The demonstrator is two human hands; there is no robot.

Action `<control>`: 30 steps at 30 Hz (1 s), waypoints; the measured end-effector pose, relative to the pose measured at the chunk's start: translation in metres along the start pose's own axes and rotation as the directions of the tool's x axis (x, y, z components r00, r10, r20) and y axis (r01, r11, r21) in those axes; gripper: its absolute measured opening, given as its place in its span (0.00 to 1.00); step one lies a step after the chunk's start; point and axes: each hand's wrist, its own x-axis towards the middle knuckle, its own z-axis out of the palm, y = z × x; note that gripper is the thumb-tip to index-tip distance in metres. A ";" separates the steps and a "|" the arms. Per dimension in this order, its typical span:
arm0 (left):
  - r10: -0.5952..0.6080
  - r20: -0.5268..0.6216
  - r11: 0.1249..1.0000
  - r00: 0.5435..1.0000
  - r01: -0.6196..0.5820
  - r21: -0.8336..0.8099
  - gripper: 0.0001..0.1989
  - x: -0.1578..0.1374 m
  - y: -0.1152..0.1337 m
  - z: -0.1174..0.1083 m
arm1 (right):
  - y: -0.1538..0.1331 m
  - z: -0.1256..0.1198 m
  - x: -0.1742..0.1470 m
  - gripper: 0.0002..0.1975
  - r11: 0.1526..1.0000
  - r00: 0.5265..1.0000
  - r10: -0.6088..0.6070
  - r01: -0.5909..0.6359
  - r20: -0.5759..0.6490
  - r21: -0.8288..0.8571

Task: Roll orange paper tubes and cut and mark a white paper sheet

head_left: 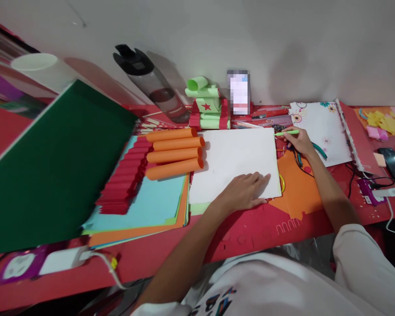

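Observation:
My left hand (246, 189) lies flat with fingers stretched on a white sheet (233, 153), near its lower right part. A light green pen (291, 132) is pinched in my right hand (299, 139), just off the sheet's upper right corner. Several orange paper rolls (176, 169) lie at the sheet's left side. Beside them is a row of pleated red paper (118, 188), resting on a stack of coloured paper (158, 206). Behind the sheet stands a light green paper model (208, 105) with a red star.
A dark green board (59, 171) leans at left. A water bottle (161, 94) and a phone (238, 90) stand by the wall. Teal-handled pliers (320, 150) and an orange sheet (299, 193) lie at right. A white charger (64, 260) sits at the front left edge.

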 end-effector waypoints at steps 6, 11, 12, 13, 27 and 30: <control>0.000 -0.003 1.000 1.000 0.000 0.003 0.42 0.000 0.000 0.001 | 0.000 0.000 0.002 0.20 1.000 1.000 0.012 -0.012 0.010 0.011; -0.008 0.008 1.000 1.000 0.008 -0.003 0.43 0.000 0.000 0.000 | 0.001 0.001 0.004 0.21 1.000 1.000 -0.002 0.002 -0.006 0.003; -0.006 0.010 1.000 1.000 0.006 -0.002 0.43 0.000 0.000 0.000 | 0.000 0.001 0.004 0.21 1.000 1.000 0.003 -0.003 -0.003 0.001; -0.004 0.012 1.000 1.000 0.004 -0.002 0.43 0.000 0.000 0.000 | -0.001 0.001 0.004 0.21 1.000 1.000 0.012 -0.012 0.001 -0.002; 0.012 -0.021 1.000 1.000 -0.013 -0.018 0.42 0.000 -0.001 0.002 | 0.003 0.003 0.011 0.22 1.000 1.000 0.021 -0.021 -0.023 0.014; 0.010 -0.022 1.000 1.000 -0.010 -0.021 0.41 0.000 -0.001 0.001 | 0.003 0.003 0.012 0.23 1.000 1.000 0.015 -0.015 -0.024 0.005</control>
